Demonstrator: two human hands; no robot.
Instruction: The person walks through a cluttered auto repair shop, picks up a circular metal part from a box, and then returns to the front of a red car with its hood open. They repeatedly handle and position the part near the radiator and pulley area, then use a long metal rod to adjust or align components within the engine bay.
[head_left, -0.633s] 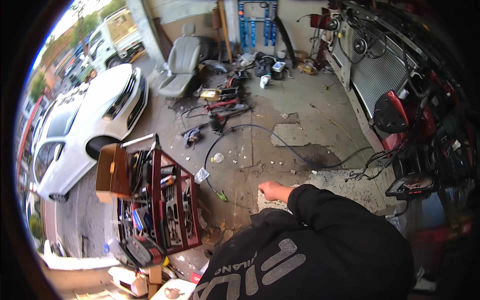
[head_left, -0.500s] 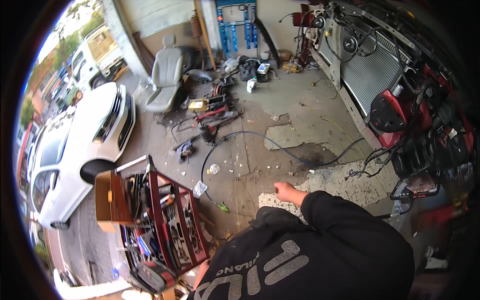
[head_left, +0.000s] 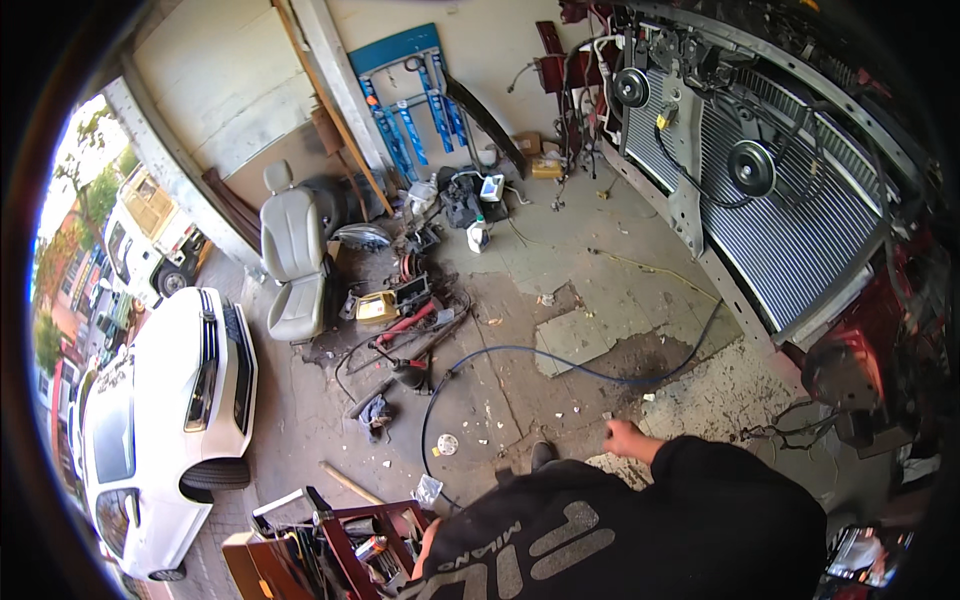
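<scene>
My right hand (head_left: 628, 440) hangs over the floor ahead of my black sleeve, its fingers curled in. Whatever they hold, if anything, is too small to make out. Partly hidden by my body, my left hand (head_left: 427, 548) is beside the dark red tool cart (head_left: 332, 548), which is filled with a jumble of hand tools. The left fingers do not show clearly. A wooden handle (head_left: 350, 482) sticks out past the cart, and a clear plastic piece (head_left: 427, 490) lies close by. One shoe (head_left: 543, 455) shows between my hands.
A dark hose (head_left: 530, 349) loops across the stained floor. To the right stands a vehicle front with its radiator (head_left: 790, 240) exposed. A grey car seat (head_left: 293, 240), a red metal tool (head_left: 405, 327), and a white bottle (head_left: 477, 236) are farther off. A white car (head_left: 170, 380) is at left.
The view has tilted up and turned, so the cart sits lower and the radiator shows larger. My right hand stays curled and appears lower in the picture. My shoe has come into view.
</scene>
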